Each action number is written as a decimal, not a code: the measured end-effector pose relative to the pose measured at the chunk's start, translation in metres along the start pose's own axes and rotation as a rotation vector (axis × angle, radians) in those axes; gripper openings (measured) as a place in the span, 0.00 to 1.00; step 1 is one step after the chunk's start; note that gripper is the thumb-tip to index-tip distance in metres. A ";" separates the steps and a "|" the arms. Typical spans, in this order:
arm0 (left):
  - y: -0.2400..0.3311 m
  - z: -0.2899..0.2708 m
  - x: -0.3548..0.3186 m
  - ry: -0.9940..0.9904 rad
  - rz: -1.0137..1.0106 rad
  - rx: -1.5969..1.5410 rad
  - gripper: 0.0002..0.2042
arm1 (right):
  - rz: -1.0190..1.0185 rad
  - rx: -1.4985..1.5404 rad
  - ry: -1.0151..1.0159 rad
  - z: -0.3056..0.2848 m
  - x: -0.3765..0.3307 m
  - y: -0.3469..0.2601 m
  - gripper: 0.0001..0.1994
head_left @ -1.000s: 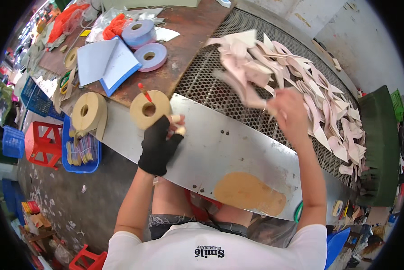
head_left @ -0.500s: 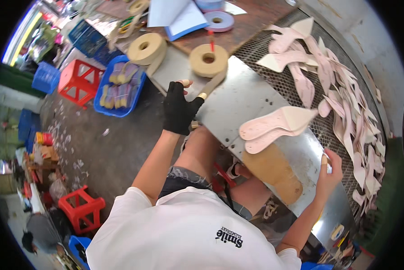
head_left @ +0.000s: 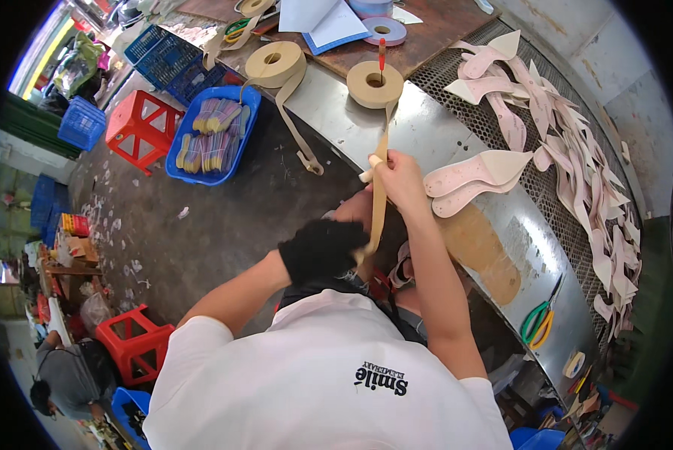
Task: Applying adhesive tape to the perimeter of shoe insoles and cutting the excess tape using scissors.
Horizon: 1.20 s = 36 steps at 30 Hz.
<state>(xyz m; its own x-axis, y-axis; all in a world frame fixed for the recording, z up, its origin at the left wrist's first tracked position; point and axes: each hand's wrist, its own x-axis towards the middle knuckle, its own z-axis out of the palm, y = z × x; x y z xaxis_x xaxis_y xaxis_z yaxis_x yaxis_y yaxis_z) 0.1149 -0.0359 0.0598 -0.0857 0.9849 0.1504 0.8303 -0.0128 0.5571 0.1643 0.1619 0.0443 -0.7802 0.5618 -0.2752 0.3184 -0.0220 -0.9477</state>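
Observation:
A beige roll of tape [head_left: 357, 81] stands on the metal table with a red-handled tool upright in its core. From it a strip of tape [head_left: 379, 210] runs down toward my body. My left hand [head_left: 325, 249], in a black fingerless glove, is closed on the strip's lower end, close to my lap. Higher up, my right hand [head_left: 398, 181] is closed around the same strip at the table's near edge, its fingers partly hidden. Just right of it lie two stacked pale pink insoles [head_left: 471, 178] with pointed white ends.
Scissors [head_left: 540, 319] with green and yellow handles rest at the table's right. A mesh surface [head_left: 445, 71] carries many insoles. Another tape roll [head_left: 267, 60] has a tail hanging off the edge. A blue basin [head_left: 215, 176] of bundled pieces and red stools [head_left: 138, 135] stand left.
My left hand has pulled the tape down toward my lap. My right hand has left the table's right side and now grips the strip. Scissors now show near where it was.

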 end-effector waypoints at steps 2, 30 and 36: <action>-0.003 -0.017 -0.021 -0.229 -0.023 -0.221 0.13 | 0.054 0.104 -0.070 0.004 -0.009 0.006 0.14; -0.006 0.077 0.007 -0.645 0.000 -0.827 0.20 | 0.007 0.341 0.063 -0.032 -0.181 0.053 0.09; -0.020 0.084 0.066 -0.219 -0.407 -1.821 0.15 | 0.175 0.483 -0.325 -0.073 -0.268 0.112 0.12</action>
<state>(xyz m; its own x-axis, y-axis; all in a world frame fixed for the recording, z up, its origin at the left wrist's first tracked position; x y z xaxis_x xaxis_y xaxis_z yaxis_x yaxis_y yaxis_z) 0.1391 0.0438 -0.0095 0.0841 0.9743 -0.2089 -0.7580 0.1987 0.6212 0.4482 0.0695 0.0234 -0.8872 0.2362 -0.3963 0.2356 -0.5066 -0.8294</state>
